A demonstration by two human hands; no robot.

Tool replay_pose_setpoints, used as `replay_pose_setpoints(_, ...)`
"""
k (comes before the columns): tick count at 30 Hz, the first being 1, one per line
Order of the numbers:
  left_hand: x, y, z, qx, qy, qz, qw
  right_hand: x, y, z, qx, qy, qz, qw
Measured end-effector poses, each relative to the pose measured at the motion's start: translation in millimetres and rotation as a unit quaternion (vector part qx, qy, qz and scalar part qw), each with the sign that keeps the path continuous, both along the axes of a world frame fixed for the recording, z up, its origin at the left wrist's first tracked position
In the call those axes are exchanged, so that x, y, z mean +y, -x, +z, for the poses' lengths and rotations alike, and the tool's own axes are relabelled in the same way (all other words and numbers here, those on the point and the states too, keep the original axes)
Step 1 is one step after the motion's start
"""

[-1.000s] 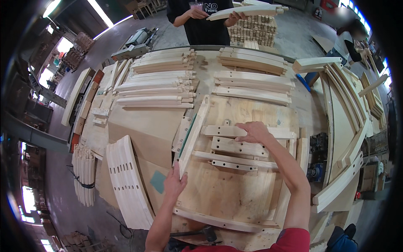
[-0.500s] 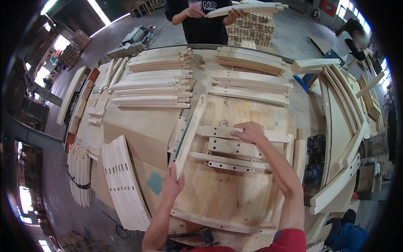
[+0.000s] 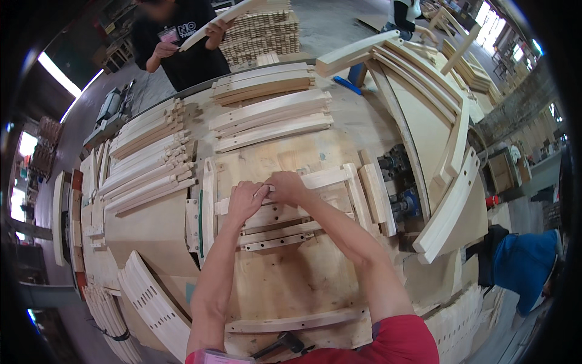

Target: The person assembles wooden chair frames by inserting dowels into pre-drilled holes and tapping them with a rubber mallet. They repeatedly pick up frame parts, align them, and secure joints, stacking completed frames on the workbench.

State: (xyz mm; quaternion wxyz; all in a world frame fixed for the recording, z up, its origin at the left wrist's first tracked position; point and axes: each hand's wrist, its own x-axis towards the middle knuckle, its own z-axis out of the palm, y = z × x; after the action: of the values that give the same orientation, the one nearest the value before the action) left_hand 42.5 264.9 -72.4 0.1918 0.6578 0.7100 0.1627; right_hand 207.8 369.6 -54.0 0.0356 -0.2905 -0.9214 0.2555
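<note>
My left hand [image 3: 247, 201] and my right hand [image 3: 287, 187] meet side by side over the upper pale wooden rail [image 3: 327, 178]. Fingers of both hands are closed around it, their tips partly hidden. At the rail's left end an upright slotted wooden side piece [image 3: 209, 212] stands next to a green-edged strip [image 3: 200, 224]. Another side piece [image 3: 357, 197] lies at the right end. Below my hands are a drilled wooden block [image 3: 277, 216] and a narrow bar with dark holes [image 3: 279, 242]. Nearer me lies a curved wooden rail [image 3: 297, 320].
Stacked wooden slats [image 3: 151, 161] lie at the left and more slats [image 3: 273, 115] at the back. A mallet [image 3: 292, 341] rests by the front edge. A chair-like wooden frame [image 3: 448, 176] stands right. Across the table a co-worker [image 3: 182, 48] holds a curved wooden piece [image 3: 218, 25].
My left hand has left the slotted side piece and come over beside my right hand on the upper rail. That side piece now stands straighter, at the rail's end. The view has turned right.
</note>
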Motion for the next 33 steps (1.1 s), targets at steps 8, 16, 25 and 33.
replay_pose_setpoints(8,-23,-5,-1,0.041,-0.113,0.052,0.991,-191,-228,-17,-0.016,-0.177,-0.466,0.867)
replay_pose_setpoints(16,-32,-13,10,0.052,-0.066,0.054,0.995,-217,-279,6,0.014,0.018,-0.490,0.872)
replay_pose_setpoints(25,-47,-10,9,0.072,-0.071,0.044,0.994,-238,-284,-11,0.063,-0.070,-0.436,0.895)
replay_pose_setpoints(33,-64,-10,-7,0.065,-0.270,0.026,0.960,-245,-249,-25,0.068,-0.127,-0.434,0.889)
